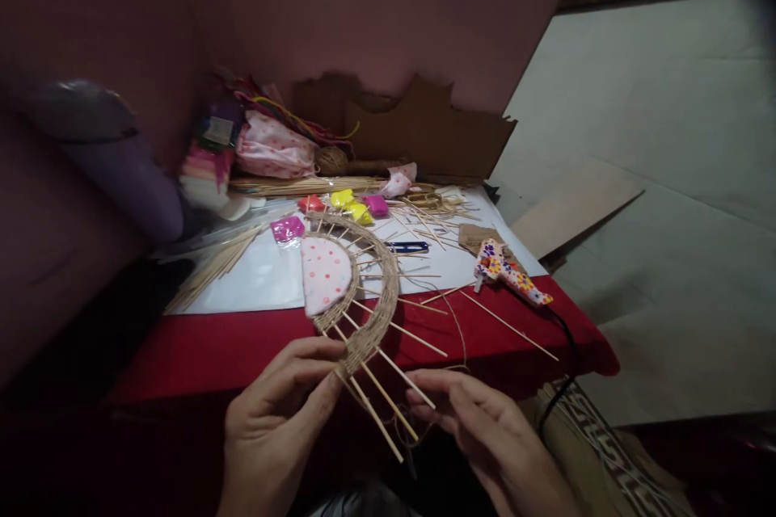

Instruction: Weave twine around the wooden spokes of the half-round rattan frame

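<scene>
A half-round craft piece has a dotted pink fabric centre (327,276), wooden skewers (418,338) radiating outward, and a woven twine band (391,275) across them. At its near end, my left hand (288,408) pinches the band between thumb and fingers. Just right of the nearest skewers is my right hand (478,428), its fingers curled together around thin loose twine (407,424); the exact pinch point is partly hidden. The piece is held tilted above the table's front edge.
A flowered glue gun (509,271) lies at right on the red cloth (242,351), its cable trailing off the edge. Behind are bright clay packets (360,212), a blue cutter (408,246), loose sticks (212,266), a twine ball (332,161) and torn cardboard (424,133).
</scene>
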Available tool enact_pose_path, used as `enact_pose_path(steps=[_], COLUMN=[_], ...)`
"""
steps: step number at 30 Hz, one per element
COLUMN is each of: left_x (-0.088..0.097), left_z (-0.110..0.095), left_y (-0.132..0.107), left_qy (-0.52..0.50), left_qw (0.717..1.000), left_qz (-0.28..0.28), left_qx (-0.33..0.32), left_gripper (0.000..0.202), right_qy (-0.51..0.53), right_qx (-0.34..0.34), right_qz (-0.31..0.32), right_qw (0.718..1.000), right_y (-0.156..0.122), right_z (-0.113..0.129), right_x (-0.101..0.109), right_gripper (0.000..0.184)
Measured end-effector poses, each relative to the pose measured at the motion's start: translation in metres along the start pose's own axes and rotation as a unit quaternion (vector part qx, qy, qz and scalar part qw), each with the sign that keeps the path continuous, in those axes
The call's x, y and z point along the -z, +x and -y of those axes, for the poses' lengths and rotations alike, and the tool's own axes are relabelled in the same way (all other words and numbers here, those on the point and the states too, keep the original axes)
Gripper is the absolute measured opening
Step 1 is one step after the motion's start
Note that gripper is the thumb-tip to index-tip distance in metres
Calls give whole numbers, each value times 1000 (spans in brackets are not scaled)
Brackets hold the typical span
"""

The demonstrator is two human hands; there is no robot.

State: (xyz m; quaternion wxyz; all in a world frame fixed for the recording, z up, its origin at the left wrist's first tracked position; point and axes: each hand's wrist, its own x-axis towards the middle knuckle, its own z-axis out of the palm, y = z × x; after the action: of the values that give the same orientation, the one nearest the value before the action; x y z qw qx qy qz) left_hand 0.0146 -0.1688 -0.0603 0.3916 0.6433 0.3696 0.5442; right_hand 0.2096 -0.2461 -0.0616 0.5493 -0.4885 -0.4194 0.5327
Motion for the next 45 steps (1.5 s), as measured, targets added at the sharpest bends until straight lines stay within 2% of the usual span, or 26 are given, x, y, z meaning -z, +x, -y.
enact_pose_path(steps=[3, 5, 7, 13, 16, 20, 22, 26, 28, 31, 35, 38, 41, 45], left_x=[10, 16, 21, 35, 44, 53, 55, 53, 52, 51, 46, 37, 26, 13], left_z=[-2, -2, -2, -2, 1, 5, 5, 2, 2, 2, -3, -4, -3, -7], left_y=[-1, -2, -3, -3, -2, -1, -2, -4, -4, -3, 4, 16, 33, 55], left_qy=[-25, -40, -57, -131, -161, -174, -179, -188, -185, -195, -207, -216, -242, -309], left_qw=[1000, 999, 997, 985, 978, 976, 971, 957, 958, 961, 959, 958, 957, 936], left_qz=[-11, -18, -32, -63, -74, -51, -54, -80, -73, -62, -37, -17, -15, 30], left_qx=[14, 25, 40, 89, 112, 124, 147, 208, 204, 186, 189, 187, 156, 166], left_gripper=[6, 6, 5, 5, 5, 7, 11, 16, 16, 14, 14, 13, 9, 10], right_qy=[161, 218, 245, 285, 292, 323, 336, 339, 332, 302, 279, 253, 222, 176], right_qx=[-64, -62, -49, -66, -65, -46, -77, -156, -164, -161, -117, -54, 19, 95], right_qz=[86, 95, 84, 112, 134, 188, 198, 165, 167, 206, 199, 164, 130, 83], right_qw=[981, 969, 965, 950, 945, 926, 918, 913, 914, 917, 932, 952, 966, 976], right_y=[13, 24, 36, 60, 64, 70, 76, 88, 91, 90, 86, 86, 90, 93], right_z=[-6, -10, -14, -11, -4, 5, 6, 3, 1, 0, 9, 19, 32, 49], right_x=[-16, -26, -34, -48, -54, -62, -67, -78, -83, -87, -85, -77, -66, -48], right_gripper=[42, 49, 46, 25, 28, 32, 33, 25, 23, 29, 41, 46, 48, 49])
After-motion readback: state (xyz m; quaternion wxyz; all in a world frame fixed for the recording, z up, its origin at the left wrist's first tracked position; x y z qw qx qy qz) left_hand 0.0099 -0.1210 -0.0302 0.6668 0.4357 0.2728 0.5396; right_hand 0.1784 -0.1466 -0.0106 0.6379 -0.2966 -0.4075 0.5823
